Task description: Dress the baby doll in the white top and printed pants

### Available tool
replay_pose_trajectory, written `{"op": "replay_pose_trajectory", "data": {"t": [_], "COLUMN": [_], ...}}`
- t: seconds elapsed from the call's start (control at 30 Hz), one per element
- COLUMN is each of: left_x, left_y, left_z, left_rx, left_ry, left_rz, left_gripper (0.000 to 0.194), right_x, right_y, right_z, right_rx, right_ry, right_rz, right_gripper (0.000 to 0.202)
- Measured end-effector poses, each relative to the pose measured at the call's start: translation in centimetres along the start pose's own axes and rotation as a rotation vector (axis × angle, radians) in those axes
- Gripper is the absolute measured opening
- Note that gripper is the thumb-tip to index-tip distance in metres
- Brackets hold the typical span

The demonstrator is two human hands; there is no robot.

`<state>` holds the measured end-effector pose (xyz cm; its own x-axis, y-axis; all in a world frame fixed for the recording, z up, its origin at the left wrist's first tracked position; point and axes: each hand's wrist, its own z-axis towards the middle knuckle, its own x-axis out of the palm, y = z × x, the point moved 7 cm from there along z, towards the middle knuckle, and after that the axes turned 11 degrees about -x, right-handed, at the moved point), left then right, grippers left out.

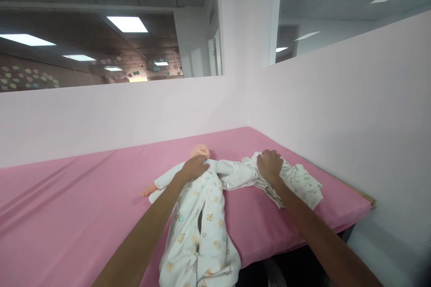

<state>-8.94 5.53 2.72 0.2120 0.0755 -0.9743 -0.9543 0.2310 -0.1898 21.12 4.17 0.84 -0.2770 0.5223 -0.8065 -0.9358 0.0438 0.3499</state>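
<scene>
No legible text, label, brand, number or sign anywhere in the head view. Checked: the romper (202, 228) on the doll carries only small printed animal motifs, no lettering. The folded garment (299, 181) to the right has faint printed shapes, too small to make out as characters. The far wall behind the glass (28, 78) shows coloured heart-like cut-outs, not words. A small plate on the pillar (213, 11) is too blurred to read.
</scene>
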Motion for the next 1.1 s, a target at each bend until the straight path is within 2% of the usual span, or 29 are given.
{"op": "replay_pose_trajectory", "data": {"t": [0.1, 0.2, 0.3, 0.4, 0.57, 0.8, 0.93, 1.1], "left_x": [0.5, 2.0, 3.9, 5.2, 5.9, 5.9, 5.6, 4.5], "left_y": [-2.3, -5.9, -9.2, -10.9, -10.7, -10.1, -10.3, -10.0], "left_z": [0.3, 0.8, 1.3, 1.8, 2.1, 2.2, 2.0, 1.9], "left_rx": [0.03, 0.125, 0.191, 0.202, 0.168, 0.111, 0.131, 0.128], "left_ry": [0.011, 0.054, 0.092, 0.09, 0.079, 0.055, 0.042, 0.014], "left_rz": [0.081, 0.151, 0.204, 0.243, 0.269, 0.273, 0.267, 0.224], "left_gripper": [0.033, 0.028, 0.026, 0.029, 0.036, 0.063, 0.056, 0.045], "right_x": [2.1, 4.3, 4.8, 4.4, 3.7, 3.3, 3.2, 3.1], "right_y": [3.6, 5.4, 5.9, 6.2, 6.0, 3.9, 2.8, 1.6], "right_z": [-1.8, -3.4, -4.4, -4.9, -4.5, -3.0, -2.8, -2.7], "right_rx": [-0.091, -0.131, -0.211, -0.317, -0.323, -0.182, -0.105, -0.016], "right_ry": [0.071, 0.195, 0.18, 0.144, 0.14, 0.155, 0.19, 0.233], "right_rz": [0.011, -0.014, -0.075, -0.095, -0.079, -0.065, -0.043, -0.004], "right_gripper": [0.055, 0.07, 0.057, 0.035, 0.027, 0.021, 0.021, 0.023]}}
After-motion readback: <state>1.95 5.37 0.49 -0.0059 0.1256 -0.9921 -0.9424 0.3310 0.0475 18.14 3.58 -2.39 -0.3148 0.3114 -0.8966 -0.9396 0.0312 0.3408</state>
